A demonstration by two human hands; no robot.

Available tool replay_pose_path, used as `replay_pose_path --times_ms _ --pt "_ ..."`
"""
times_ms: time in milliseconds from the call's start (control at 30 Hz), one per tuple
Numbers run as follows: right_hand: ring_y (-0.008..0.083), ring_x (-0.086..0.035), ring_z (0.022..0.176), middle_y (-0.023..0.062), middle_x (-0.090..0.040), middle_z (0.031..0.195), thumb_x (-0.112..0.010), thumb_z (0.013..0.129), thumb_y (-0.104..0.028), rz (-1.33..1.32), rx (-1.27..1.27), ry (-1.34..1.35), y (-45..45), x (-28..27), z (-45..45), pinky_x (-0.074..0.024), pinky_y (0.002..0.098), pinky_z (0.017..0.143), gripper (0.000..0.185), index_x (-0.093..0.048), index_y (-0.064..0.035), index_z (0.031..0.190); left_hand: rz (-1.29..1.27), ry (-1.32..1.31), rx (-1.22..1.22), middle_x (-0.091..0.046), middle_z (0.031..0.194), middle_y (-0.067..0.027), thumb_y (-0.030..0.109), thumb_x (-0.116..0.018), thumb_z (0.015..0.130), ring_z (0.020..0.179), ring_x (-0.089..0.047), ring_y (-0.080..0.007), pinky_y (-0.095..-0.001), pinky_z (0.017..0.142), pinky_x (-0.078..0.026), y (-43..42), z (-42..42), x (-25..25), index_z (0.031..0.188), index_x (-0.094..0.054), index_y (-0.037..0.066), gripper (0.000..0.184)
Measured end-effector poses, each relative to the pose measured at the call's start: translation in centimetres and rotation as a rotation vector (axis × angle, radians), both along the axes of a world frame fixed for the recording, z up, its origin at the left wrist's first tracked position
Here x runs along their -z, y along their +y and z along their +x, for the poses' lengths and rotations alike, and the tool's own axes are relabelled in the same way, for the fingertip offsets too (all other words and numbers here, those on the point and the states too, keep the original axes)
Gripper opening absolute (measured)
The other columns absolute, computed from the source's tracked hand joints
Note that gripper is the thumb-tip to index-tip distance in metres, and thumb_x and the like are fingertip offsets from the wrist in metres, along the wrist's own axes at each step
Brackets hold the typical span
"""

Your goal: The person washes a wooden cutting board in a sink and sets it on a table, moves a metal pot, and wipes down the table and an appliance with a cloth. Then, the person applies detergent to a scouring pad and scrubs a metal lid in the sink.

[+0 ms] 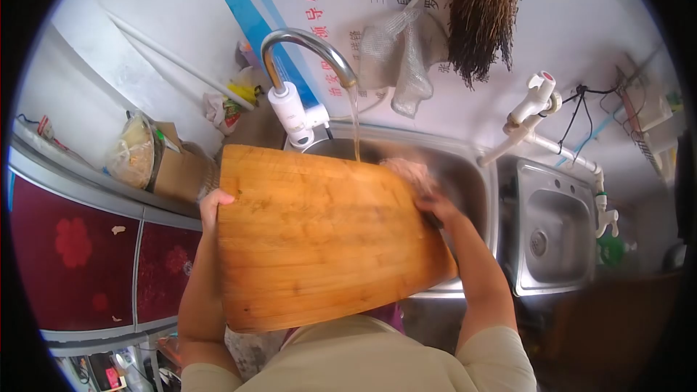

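Observation:
A large wooden cutting board is held in front of my body, its far edge over the sink. My left hand grips the board's left edge, thumb on top and fingers hidden behind. At the right edge is my right hand, smeared by motion; a dark patch shows just below its fingers, and I cannot tell what it is. A pinkish, blurred lump lies beyond the board's far right edge, over the sink basin. Water runs from the curved faucet down behind the board's far edge.
The steel sink surrounds the far and right sides of the board. A second, smaller sink with a white tap stands to the right. A broom head and mesh bag hang on the wall. A red-fronted cabinet is at left.

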State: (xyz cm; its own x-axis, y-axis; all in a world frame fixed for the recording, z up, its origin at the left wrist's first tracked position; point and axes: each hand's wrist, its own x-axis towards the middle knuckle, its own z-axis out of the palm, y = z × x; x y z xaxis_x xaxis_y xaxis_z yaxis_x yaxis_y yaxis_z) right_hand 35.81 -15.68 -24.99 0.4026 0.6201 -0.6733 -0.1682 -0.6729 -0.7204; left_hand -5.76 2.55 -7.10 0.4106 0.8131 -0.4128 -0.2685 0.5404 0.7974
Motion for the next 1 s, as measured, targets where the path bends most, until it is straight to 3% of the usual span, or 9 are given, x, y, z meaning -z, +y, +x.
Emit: replay_pose_path --times_ms 167,233,433,500,600,733,833,933,1000 --pt "0.0207 -0.057 0.097 0.0153 -0.057 0.111 -0.08 0.063 -0.019 0.126 -0.016 -0.102 -1.9 -5.2 -1.1 -0.0463 0.0305 0.082 0.069 -0.049 -0.0009 0.122 0.033 0.063 0.132 -0.061 0.099 -0.013 0.017 -0.048 0.07 0.086 -0.059 -0.022 -0.0312 0.075 -0.048 2.0 -5.4 2.2 0.11 -0.053 -0.004 0.045" --pt "0.0214 -0.058 0.096 0.0164 -0.057 0.11 -0.079 0.063 -0.018 0.146 -0.027 -0.205 -3.5 -7.1 -1.3 -0.0467 0.0304 0.081 0.069 -0.049 0.0017 0.122 0.024 0.013 0.173 -0.06 0.103 -0.0132 0.016 -0.05 0.071 0.09 -0.059 -0.0222 -0.032 0.078 -0.047 0.5 -3.8 0.0 0.115 -0.051 -0.003 0.048" --pt "0.022 -0.055 0.102 0.0176 -0.057 0.111 -0.079 0.063 -0.018 0.216 0.124 -0.591 -8.6 -12.7 -1.1 -0.0452 0.0308 0.084 0.069 -0.048 0.0032 0.121 0.183 0.028 0.282 -0.058 0.108 -0.0097 0.006 -0.058 0.077 0.096 -0.057 -0.0196 -0.0337 0.082 -0.047 0.5 -0.5 3.1 0.121 -0.047 0.001 0.045" --pt "0.0241 -0.054 0.104 0.0175 -0.057 0.113 -0.078 0.062 -0.016 0.173 0.175 -0.736 -10.5 -12.1 0.2 -0.0437 0.0322 0.087 0.069 -0.048 0.0018 0.122 0.163 0.042 0.348 -0.058 0.106 -0.008 0.009 -0.06 0.08 0.095 -0.057 -0.0179 -0.033 0.081 -0.047 0.9 1.9 5.2 0.119 -0.048 0.001 0.042" --pt "0.0262 -0.055 0.105 0.0169 -0.058 0.113 -0.078 0.062 -0.018 0.086 0.275 -0.681 -12.3 -14.7 0.7 -0.0421 0.034 0.089 0.069 -0.049 -0.0003 0.122 0.158 0.147 0.423 -0.058 0.103 -0.0064 0.017 -0.062 0.083 0.095 -0.057 -0.0158 -0.0317 0.081 -0.047 1.3 6.2 7.5 0.116 -0.05 0.001 0.039" --pt "0.0238 -0.056 0.101 0.0168 -0.06 0.109 -0.078 0.063 -0.019 0.049 0.332 -0.935 -15.2 -12.4 4.0 -0.0422 0.0329 0.088 0.069 -0.049 -0.0001 0.123 0.232 0.309 0.494 -0.058 0.108 -0.0074 0.03 -0.063 0.084 0.098 -0.055 -0.0171 -0.0342 0.083 -0.046 2.2 12.6 9.9 0.115 -0.052 0.001 0.043" --pt "0.0247 -0.055 0.102 0.0167 -0.059 0.11 -0.077 0.065 -0.019 0.03 0.422 -0.891 -15.4 -13.4 3.6 -0.0413 0.0331 0.089 0.068 -0.048 -0.0005 0.123 0.344 0.427 0.488 -0.058 0.109 -0.0086 0.037 -0.058 0.086 0.097 -0.055 -0.0173 -0.0342 0.081 -0.045 3.5 16.3 11.4 0.112 -0.054 0.0 0.045" --pt "0.0261 -0.055 0.103 0.0165 -0.058 0.112 -0.076 0.066 -0.02 0.055 0.472 -0.949 -15.5 -12.7 3.9 -0.0406 0.034 0.09 0.067 -0.047 -0.0008 0.124 0.725 0.566 0.366 -0.06 0.1 -0.0213 0.047 -0.05 0.087 0.096 -0.057 -0.0321 -0.0394 0.08 -0.045 5.4 19.3 14.4 0.105 -0.054 -0.005 0.055" --pt "0.0261 -0.055 0.102 0.0166 -0.057 0.112 -0.075 0.067 -0.02 0.061 0.495 -1.005 -15.5 -12.1 4.1 -0.0408 0.0343 0.09 0.067 -0.047 -0.0007 0.124 0.821 0.773 0.307 -0.059 0.099 -0.0266 0.051 -0.042 0.088 0.096 -0.055 -0.0389 -0.0439 0.081 -0.044 6.2 20.7 15.6 0.101 -0.054 -0.006 0.059"
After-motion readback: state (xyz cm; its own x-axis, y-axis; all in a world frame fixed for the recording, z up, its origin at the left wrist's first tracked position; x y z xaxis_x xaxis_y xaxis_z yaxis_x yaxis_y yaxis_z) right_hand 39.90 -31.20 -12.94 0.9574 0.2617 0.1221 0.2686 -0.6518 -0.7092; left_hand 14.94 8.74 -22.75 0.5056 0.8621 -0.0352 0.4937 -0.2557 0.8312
